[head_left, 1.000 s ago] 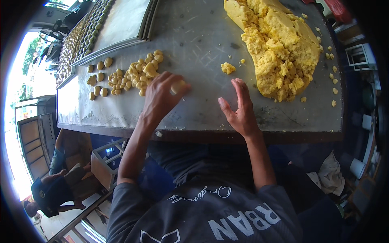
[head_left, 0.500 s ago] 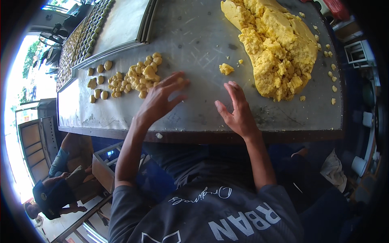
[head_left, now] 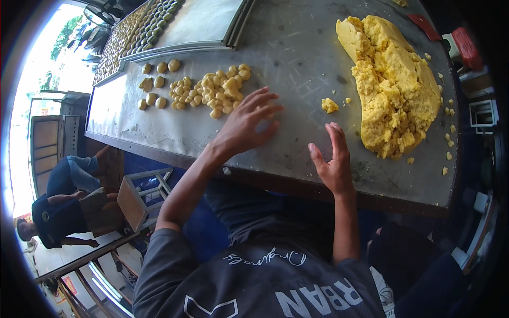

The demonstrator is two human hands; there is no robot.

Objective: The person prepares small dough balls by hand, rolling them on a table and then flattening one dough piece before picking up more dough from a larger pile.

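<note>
My left hand [head_left: 245,123] hovers palm down over the metal table, fingers spread, and nothing shows in its grip. Just beyond its wrist side lies a heap of small pale dough pieces [head_left: 216,91]. To the right, my right hand [head_left: 335,165] is held with thumb and fingers apart, also without anything visible in it. A small yellow crumbly lump [head_left: 329,105] rests above its fingertips. Nearest on its right sits a large mound of yellow, crumbly dough [head_left: 395,90]. Several smooth round dough balls [head_left: 160,82] are set out left of the heap.
A metal tray [head_left: 199,24] with rows of small rounded pieces [head_left: 151,29] fills the table's far left. Crumbs lie along the right edge, near a red scraper-like item [head_left: 424,26]. The table's front edge [head_left: 265,180] runs before me. Another person [head_left: 63,212] is at the lower left beside a stool [head_left: 140,199].
The view has turned, so the table appears tilted and shifted right. My left hand's fingers have spread wider, a little away from the heap. The right hand keeps much the same pose.
</note>
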